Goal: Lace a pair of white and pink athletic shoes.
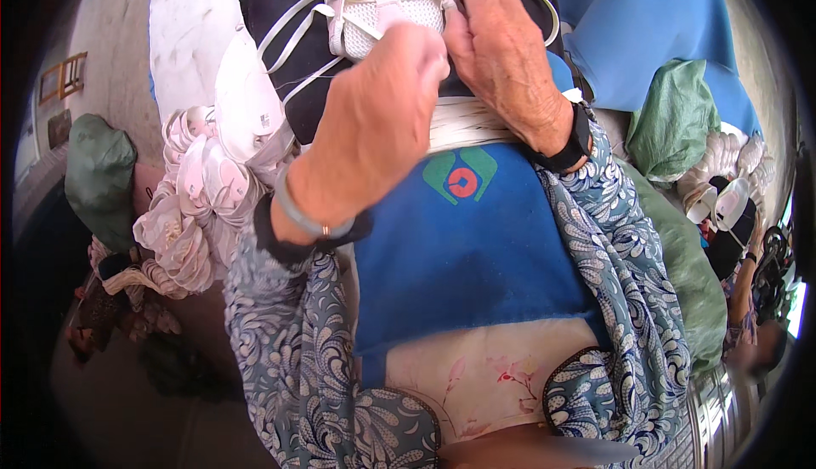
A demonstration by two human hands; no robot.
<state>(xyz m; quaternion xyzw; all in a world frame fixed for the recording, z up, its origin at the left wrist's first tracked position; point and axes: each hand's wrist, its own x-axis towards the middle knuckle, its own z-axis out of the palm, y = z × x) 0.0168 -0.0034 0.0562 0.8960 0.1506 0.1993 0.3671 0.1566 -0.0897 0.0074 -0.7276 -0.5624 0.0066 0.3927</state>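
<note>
A white mesh sneaker upper point(382, 17) lies on a black surface at the top of the view, with its toe toward me. White shoelace point(299, 34) threads across it and loops out on both sides. My right hand point(507, 61) grips the upper's right edge, with thumb and fingers closed beside the lace. In front of the toe, my left hand point(378, 116) is raised with its fingers pinched together and blurred. Whatever it holds is hidden. Below my hands, a bundle of flat white laces point(466, 123) rests across the top of my blue apron point(467, 256).
Stacked pale pink and white shoe pieces point(195, 184) sit at left, beside a white sheet point(191, 35). Green sacks point(676, 120) and more pale shoe pieces point(722, 163) stand at right, near blue cloth point(650, 27). Another person's arm point(742, 286) shows at far right.
</note>
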